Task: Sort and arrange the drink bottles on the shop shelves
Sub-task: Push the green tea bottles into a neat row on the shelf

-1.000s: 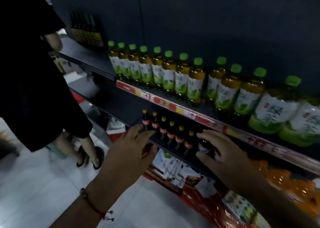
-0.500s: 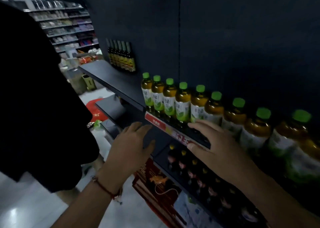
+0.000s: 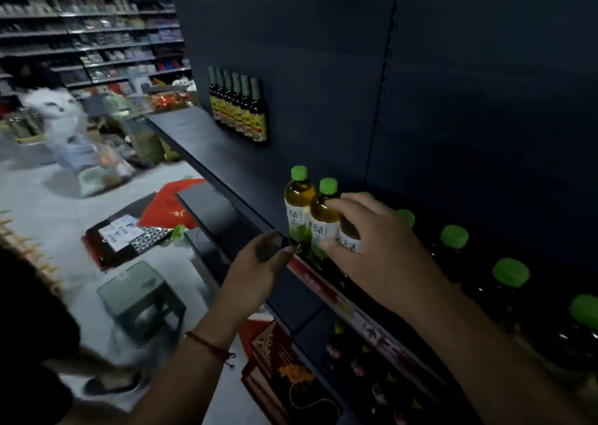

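The right hand [image 3: 372,246] is spread open over the left end of a row of tea bottles [image 3: 323,220], fingers fanned across the shoulders of the second and third bottle, thumb low against their labels. Whether it touches them or hovers just off them I cannot tell; nothing is gripped. The left hand [image 3: 255,269] is open too and empty, fingers together, its tips at the front lip of the shelf [image 3: 226,153] just left of the first bottle [image 3: 299,204].

The step in hand looks like squaring up this end of the row. To do it well, the right hand should press low on the bodies, not at the green caps — these are tall, narrow bottles standing close together, and a shove near the top would tip one into its neighbours. The left hand is well placed as a stop at the open end, so the first bottle cannot slide off the edge while the others are nudged along.

From the hands outward: the row runs away to the right along the shelf front, caps alone catching the light, bodies dark. Left of the first bottle the same shelf is bare up to a short line of dark bottles [image 3: 239,110] set against the back panel, well apart from the tea. Below, a lower shelf holds small dark bottles [image 3: 365,360], blurred and hard to read
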Demonstrator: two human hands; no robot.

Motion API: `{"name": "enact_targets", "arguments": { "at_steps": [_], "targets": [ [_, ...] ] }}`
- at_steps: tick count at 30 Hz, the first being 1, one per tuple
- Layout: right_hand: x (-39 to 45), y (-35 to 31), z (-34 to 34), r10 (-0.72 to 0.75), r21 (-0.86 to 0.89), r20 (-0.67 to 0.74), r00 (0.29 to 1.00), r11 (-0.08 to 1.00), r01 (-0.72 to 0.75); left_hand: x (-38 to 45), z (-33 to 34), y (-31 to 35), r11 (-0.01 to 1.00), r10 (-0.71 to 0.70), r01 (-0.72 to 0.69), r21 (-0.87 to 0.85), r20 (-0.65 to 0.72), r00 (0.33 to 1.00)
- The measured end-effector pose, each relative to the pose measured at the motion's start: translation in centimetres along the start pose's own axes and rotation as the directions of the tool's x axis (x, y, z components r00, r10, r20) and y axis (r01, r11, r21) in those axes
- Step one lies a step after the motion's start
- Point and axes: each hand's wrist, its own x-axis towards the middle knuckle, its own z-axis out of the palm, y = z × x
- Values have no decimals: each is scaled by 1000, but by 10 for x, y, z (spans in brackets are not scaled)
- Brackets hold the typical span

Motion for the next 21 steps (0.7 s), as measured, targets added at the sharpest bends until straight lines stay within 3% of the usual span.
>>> {"name": "enact_targets", "arguments": {
  "at_steps": [3,7,11,14,21],
  "targets": [
    [32,2,17,24,-104,-29,999,994,-27,42,-2,-18,988,12,-8,-157,23,1000],
    [72,4,37,136,-254,-37,990,957,-141,101,-4,-32,983,117,-93,-156,157,981],
    [99,-1,52,316,-345,-54,947,884,-315,142,-1,-44,948,272,-176,-266,382,883],
    [109,-3,63,436,-385,-66,897,819,-426,169,3,-57,950,300,-201,-239,525,796],
    [112,-4,66,546,-361,-85,834,763,-536,197,0,-70,907,421,-321,-272,597,683]
  ]
}}
